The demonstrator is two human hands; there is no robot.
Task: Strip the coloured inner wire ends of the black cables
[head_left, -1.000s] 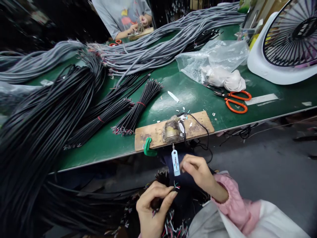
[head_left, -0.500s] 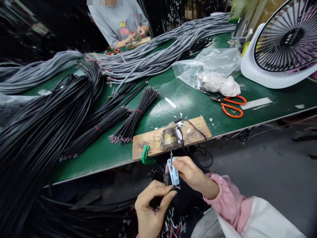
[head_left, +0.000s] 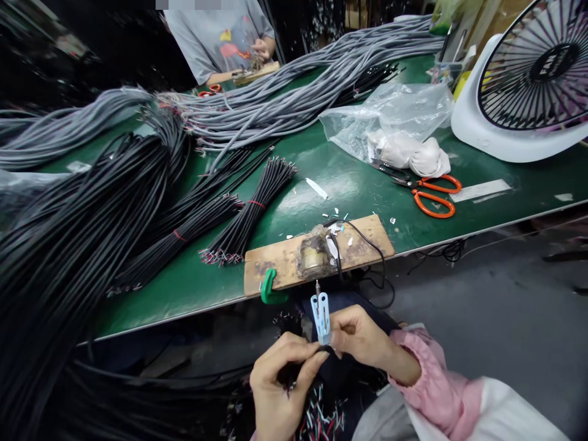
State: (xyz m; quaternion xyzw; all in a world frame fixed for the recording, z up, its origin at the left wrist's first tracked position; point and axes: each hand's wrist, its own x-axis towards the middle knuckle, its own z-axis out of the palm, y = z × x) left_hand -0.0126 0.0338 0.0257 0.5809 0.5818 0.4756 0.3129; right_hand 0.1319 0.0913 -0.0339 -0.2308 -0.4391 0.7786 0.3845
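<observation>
My left hand (head_left: 280,386) pinches the end of a black cable (head_left: 290,375) whose coloured wire ends stick out near my fingertips. My right hand (head_left: 361,337) holds a small light-blue clip tool (head_left: 321,316) upright, its lower end at those wire ends. Both hands are below the table's front edge, above my lap, where several more black cables with stripped ends (head_left: 321,419) lie. Just above the tool a wooden board (head_left: 280,260) with a metal fixture (head_left: 315,252) is clamped to the green table (head_left: 358,184) by a green clamp (head_left: 269,288).
Big bundles of black cables (head_left: 82,233) and grey cables (head_left: 285,104) cover the table's left and back. Orange-handled scissors (head_left: 429,193), a plastic bag (head_left: 390,119) and a white fan (head_left: 528,79) stand to the right. Another person (head_left: 220,37) works at the far side.
My right hand turned the blue tool upright and brought it down onto the wire ends held by my left hand. The view shifted slightly.
</observation>
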